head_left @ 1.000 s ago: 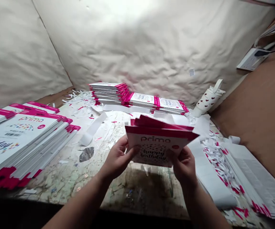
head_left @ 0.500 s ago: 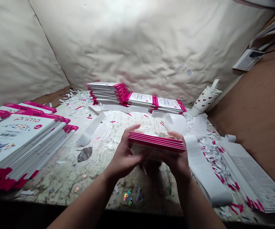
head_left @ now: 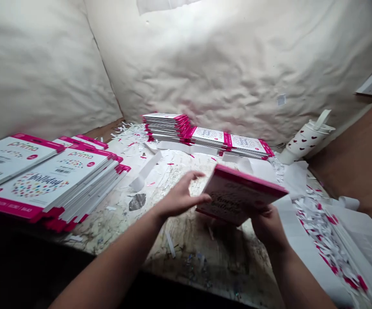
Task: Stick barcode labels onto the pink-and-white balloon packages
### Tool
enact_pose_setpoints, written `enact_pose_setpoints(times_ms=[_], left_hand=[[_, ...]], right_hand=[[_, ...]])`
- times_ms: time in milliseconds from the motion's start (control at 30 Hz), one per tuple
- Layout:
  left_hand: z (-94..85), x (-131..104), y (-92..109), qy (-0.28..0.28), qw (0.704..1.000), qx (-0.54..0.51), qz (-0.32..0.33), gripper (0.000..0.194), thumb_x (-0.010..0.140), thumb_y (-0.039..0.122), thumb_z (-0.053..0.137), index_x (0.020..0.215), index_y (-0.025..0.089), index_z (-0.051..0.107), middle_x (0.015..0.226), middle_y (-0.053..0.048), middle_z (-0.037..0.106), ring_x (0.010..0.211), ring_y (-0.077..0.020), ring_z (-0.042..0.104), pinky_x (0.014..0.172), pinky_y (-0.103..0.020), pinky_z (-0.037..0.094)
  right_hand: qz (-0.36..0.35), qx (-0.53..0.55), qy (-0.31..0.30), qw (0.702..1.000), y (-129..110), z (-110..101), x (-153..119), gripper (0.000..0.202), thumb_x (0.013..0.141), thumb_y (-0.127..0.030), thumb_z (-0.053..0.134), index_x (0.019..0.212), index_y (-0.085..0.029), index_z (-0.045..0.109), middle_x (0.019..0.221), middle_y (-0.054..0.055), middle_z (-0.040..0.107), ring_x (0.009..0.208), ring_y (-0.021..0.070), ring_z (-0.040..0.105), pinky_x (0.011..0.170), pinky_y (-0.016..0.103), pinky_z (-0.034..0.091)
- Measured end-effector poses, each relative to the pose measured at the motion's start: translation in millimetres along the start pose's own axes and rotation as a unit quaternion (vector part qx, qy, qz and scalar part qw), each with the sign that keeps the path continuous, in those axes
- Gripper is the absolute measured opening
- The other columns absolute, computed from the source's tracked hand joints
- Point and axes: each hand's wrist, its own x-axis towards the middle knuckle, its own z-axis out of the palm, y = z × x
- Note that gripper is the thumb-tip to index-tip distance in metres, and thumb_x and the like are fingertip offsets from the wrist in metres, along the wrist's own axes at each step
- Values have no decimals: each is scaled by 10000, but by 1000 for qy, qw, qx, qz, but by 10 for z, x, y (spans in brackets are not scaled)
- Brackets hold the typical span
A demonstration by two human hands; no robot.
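Note:
A small stack of pink-and-white printed packs (head_left: 237, 195) is tilted above the middle of the worn table, its dark, shadowed front facing me. My right hand (head_left: 266, 223) grips its lower right part, with the fingers partly hidden behind it. Just left of the packs is my left hand (head_left: 186, 195), its thumb and fingers spread apart and nothing between them. To the left lie large piles of similar packs (head_left: 44, 180) with pink ends and birthday lettering.
At the back stand a tall pile of packs (head_left: 165, 124) and lower piles (head_left: 208, 134). A white tumbler with hearts (head_left: 305, 139) leans at the back right. Paper shreds (head_left: 327, 240) and white strips cover the right side. A grey scrap (head_left: 137, 201) lies left of centre.
My left hand has let go of the packs and opened beside them. My right hand has tilted the packs, so their printed face shows. The view has turned left.

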Motion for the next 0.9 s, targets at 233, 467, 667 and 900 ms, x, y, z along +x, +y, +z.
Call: enact_pose_setpoints(times_ms=[233,467,667,900], left_hand=[[-1002,428,-648,121,898,371,-203,478,760,302,543,1171,61,515,1117,-243,551,1105,-410,457,873,-532,369],[167,161,-284,-126,921,369,5,384,832,175,452,1202,213,546,1032,-116,615,914,-254,568,775,-364,423],[775,-222,-12,-238,909,333,73,226,826,157,480,993,183,631,935,-118,627,839,-265,586,713,-376,445],[674,-34,-104,-277,907,312,54,264,766,338,573,941,149,630,840,-109,647,742,-271,605,625,-353,455]], right_hand=[[-19,102,158,982,-223,-260,-76,543,660,-213,734,1172,-303,574,1170,17,643,1116,233,564,989,475,423],[13,85,203,975,-372,-449,-85,454,728,-261,625,1177,-267,560,1150,48,648,1097,276,583,956,526,446],[184,112,29,976,-511,-449,-316,450,653,-262,648,1091,-169,606,994,118,701,938,325,655,832,527,501],[342,173,-271,883,-291,-55,-385,387,598,-219,712,957,-98,631,920,143,708,903,297,666,783,426,529]])
